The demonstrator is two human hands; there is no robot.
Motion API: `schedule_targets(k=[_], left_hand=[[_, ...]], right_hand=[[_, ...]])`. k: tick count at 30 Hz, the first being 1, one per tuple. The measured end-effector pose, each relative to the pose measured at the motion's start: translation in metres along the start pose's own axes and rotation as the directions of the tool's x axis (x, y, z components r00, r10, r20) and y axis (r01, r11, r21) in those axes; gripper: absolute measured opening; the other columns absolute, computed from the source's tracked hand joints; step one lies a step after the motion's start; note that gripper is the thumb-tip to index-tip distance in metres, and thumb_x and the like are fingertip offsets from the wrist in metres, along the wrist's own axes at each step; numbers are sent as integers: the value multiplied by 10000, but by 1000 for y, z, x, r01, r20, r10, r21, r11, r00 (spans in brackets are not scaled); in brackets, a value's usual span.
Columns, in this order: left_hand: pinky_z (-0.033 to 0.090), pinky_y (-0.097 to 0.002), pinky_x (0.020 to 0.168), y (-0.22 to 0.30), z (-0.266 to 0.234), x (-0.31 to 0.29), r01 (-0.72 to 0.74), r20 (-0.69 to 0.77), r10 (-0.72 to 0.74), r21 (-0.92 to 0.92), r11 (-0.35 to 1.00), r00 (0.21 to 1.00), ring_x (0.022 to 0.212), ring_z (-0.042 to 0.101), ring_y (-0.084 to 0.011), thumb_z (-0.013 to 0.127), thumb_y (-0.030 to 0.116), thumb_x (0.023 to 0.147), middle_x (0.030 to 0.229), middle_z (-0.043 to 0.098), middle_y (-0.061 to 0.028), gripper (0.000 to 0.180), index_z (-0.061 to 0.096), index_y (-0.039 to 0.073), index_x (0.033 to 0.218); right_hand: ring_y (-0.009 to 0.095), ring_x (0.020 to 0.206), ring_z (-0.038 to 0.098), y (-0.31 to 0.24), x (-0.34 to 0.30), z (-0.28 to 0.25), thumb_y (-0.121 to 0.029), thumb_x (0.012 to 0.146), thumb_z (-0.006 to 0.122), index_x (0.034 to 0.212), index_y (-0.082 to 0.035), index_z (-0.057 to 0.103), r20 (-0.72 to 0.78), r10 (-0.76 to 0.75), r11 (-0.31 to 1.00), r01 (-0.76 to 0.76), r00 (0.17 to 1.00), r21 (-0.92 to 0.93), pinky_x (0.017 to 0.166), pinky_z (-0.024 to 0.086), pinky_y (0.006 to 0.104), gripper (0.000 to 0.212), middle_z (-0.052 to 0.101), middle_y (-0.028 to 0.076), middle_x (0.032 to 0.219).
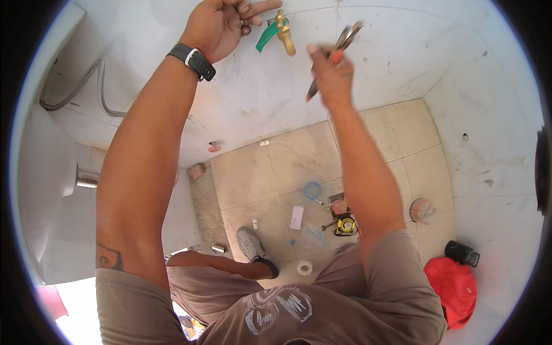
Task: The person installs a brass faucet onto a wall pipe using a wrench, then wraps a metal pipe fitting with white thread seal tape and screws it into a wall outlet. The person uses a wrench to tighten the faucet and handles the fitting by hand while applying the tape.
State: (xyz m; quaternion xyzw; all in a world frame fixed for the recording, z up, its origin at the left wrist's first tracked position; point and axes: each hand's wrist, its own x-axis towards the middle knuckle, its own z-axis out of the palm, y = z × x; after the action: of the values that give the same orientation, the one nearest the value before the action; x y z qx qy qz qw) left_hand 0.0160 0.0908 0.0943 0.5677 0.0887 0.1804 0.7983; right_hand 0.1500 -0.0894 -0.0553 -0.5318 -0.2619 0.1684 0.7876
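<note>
Left hand half curled, one finger extended beside brass tap on white wall, any grip or contact indeterminable, right hand closed around blurred plier-type tool, apart from tap.

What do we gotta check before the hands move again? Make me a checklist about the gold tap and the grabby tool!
1. Pliers held in the right hand: ok.
2. Pliers touching the brass tap: not ok, there is a gap between them.
3. Left hand apart from the pliers: ok, it is up beside the tap.
4. Tap screwed in tightly: cannot tell from this picture.
5. White tape roll in a hand: not ok, it lies on the floor.
</note>
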Motion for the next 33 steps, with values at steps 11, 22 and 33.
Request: schedule_targets(k=[11, 22, 33], left_hand=[[380, -314, 867, 1, 11, -18, -119, 40, 115, 122, 985, 993, 871, 527, -187, 400, 283, 1008, 1512, 489, -306, 312, 509, 92, 787], [559, -402, 791, -93, 55, -311, 263, -126, -382, 906, 332, 916, 885, 718, -326, 738, 326, 901, 1027, 727, -196, 436, 654, -12, 1163], [549, -425, 892, -157, 43, -325, 320, -149, -353, 806, 498, 924, 1002, 710, -376, 726, 379, 909, 1174, 697, -272, 644, 545, -43, 1360]], right_hand=[[127, 508, 454, -115, 47, 18, -389, 857, 758, 1320, -77, 698, 453, 63, 830, 205, 889, -519, 486, 396, 309, 561, 587, 28, 676], [217, 901, 610, -140, 68, 22, -171, 898, 763, 1248, -134, 691, 777, 11, 572, 633, 630, -521, 826, 508, 350, 359, 705, 59, 1017], [217, 821, 604, -161, 67, 47, -245, 840, 838, 1096, -61, 721, 667, 199, 350, 584, 718, -732, 758, 500, 361, 335, 689, 82, 946]])
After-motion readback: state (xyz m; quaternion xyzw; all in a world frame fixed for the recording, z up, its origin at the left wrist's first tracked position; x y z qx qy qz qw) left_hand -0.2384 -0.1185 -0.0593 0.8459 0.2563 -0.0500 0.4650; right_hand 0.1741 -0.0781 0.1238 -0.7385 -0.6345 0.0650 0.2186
